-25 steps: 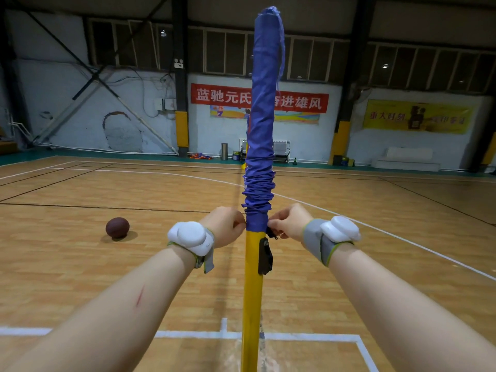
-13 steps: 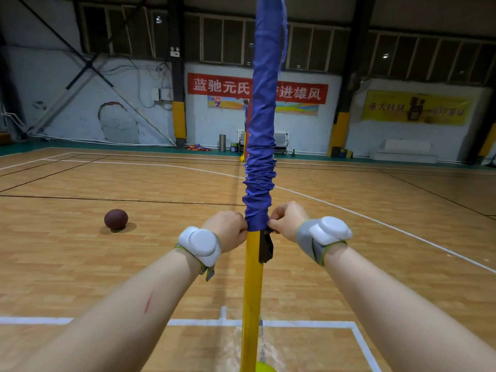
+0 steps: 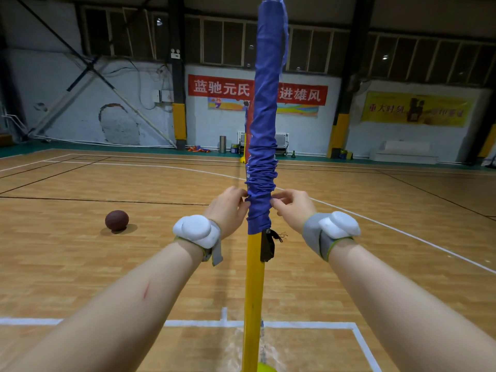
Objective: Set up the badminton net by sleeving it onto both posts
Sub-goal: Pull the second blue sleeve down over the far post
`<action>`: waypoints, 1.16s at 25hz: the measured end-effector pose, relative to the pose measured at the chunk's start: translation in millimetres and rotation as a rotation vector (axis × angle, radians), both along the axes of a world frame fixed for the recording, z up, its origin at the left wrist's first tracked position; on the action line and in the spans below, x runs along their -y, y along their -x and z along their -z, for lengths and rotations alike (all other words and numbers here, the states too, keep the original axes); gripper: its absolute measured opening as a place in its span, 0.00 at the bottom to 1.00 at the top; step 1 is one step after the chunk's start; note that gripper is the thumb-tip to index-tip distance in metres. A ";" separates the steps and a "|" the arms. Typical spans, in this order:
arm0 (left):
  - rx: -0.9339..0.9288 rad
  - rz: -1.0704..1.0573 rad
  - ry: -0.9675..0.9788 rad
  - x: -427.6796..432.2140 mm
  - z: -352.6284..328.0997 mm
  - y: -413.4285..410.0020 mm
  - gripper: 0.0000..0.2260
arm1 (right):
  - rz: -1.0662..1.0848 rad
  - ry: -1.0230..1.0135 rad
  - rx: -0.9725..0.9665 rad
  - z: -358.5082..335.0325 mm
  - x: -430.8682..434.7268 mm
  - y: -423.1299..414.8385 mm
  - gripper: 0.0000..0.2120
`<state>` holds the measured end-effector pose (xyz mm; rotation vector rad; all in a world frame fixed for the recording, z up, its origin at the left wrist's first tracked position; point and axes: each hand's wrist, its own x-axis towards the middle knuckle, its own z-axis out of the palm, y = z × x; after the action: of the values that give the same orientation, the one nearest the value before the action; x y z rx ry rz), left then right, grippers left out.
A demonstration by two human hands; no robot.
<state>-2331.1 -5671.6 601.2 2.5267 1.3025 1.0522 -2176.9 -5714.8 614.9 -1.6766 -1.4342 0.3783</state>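
Blue net sleeve (image 3: 261, 167) covers the upper part of the upright yellow post (image 3: 252, 291), bunched into folds low down, its hem just above a black strap (image 3: 267, 248). The left hand (image 3: 228, 208) and right hand (image 3: 291, 208) pinch the gathered cloth from either side, fingertips curled onto it. A brown ball (image 3: 116, 220) lies on the wooden floor (image 3: 67, 264), well apart to the left.

Blue net sleeve (image 3: 264, 130) covers the upper part of an upright yellow post (image 3: 253, 291), rising to 12 o'clock. The fabric lies smooth above and bunches in folds near its lower hem at mid-frame. Below the hem, the bare post runs down to 6 o'clock.
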 end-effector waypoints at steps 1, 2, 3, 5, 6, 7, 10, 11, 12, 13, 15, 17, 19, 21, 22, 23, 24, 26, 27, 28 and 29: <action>-0.027 -0.001 0.013 -0.9 -2.0 -2.8 0.11 | -0.003 -0.015 0.032 -0.9 -2.0 1.5 0.12; -0.065 -0.012 0.015 -1.5 -1.9 -4.7 0.11 | 0.007 -0.016 0.077 -1.0 -4.1 2.8 0.12; -0.113 -0.026 0.006 -2.4 0.0 -5.1 0.12 | 0.020 -0.005 0.119 -0.9 -5.8 3.1 0.11; -0.247 -0.048 -0.014 -3.0 6.1 -2.4 0.13 | 0.017 0.063 0.184 1.8 -6.9 1.6 0.08; -0.331 -0.049 -0.019 -2.6 10.0 -1.0 0.13 | 0.008 0.103 0.231 4.6 -5.7 0.5 0.07; -0.422 -0.049 -0.025 -2.1 14.7 -0.2 0.13 | 0.002 0.140 0.278 8.1 -4.0 -0.3 0.06; -0.631 -0.041 -0.021 0.9 26.5 -0.4 0.14 | -0.020 0.223 0.347 15.0 -1.6 -0.3 0.05; -0.630 -0.038 -0.003 0.4 29.1 0.3 0.13 | -0.021 0.230 0.351 14.0 -1.3 0.9 0.06; -0.575 -0.040 0.026 -0.9 29.7 2.0 0.13 | -0.013 0.204 0.324 11.4 -2.3 1.7 0.07; -0.466 -0.048 0.061 -2.3 28.1 3.6 0.12 | 0.012 0.146 0.247 7.6 -3.4 1.9 0.09; -0.169 -0.070 0.083 -4.2 19.6 4.3 0.13 | 0.043 0.014 0.065 -0.2 -5.8 1.6 0.13; 0.015 -0.045 0.044 -4.8 7.4 -0.3 0.13 | 0.027 -0.048 0.051 -4.2 -8.8 2.4 0.13; 0.038 -0.018 0.011 -4.9 -1.1 -6.1 0.11 | 0.038 -0.064 0.133 -6.2 -12.0 3.3 0.12; 0.008 -0.020 -0.004 -5.8 -2.9 -7.5 0.11 | 0.052 -0.048 0.203 -7.1 -13.9 2.8 0.11; -0.033 -0.026 -0.015 -6.9 -2.3 -6.3 0.11 | 0.048 -0.015 0.255 -6.4 -13.8 2.4 0.11; -0.102 -0.031 -0.025 -7.7 -0.6 -5.3 0.11 | 0.044 0.029 0.320 -4.3 -12.9 1.5 0.11; -0.188 -0.037 -0.032 -7.5 2.1 -3.8 0.11 | 0.034 0.074 0.379 -0.9 -12.2 0.5 0.11; -0.365 -0.043 -0.030 -4.7 8.4 -1.2 0.12 | 0.014 0.151 0.465 7.4 -9.9 -0.2 0.12; -0.440 -0.042 -0.034 -2.7 11.4 -0.2 0.12 | 0.009 0.176 0.498 10.7 -8.4 0.5 0.12; -0.497 -0.039 -0.036 -2.0 14.3 0.3 0.13 | 0.005 0.192 0.523 13.2 -7.5 1.0 0.12; -0.528 -0.033 -0.032 -2.0 16.4 1.0 0.13 | 0.001 0.208 0.534 14.1 -6.9 1.1 0.13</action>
<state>-2332.1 -5669.6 584.7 2.9349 1.4439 0.4134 -2178.0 -5707.8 600.8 -2.0474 -1.8241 0.0760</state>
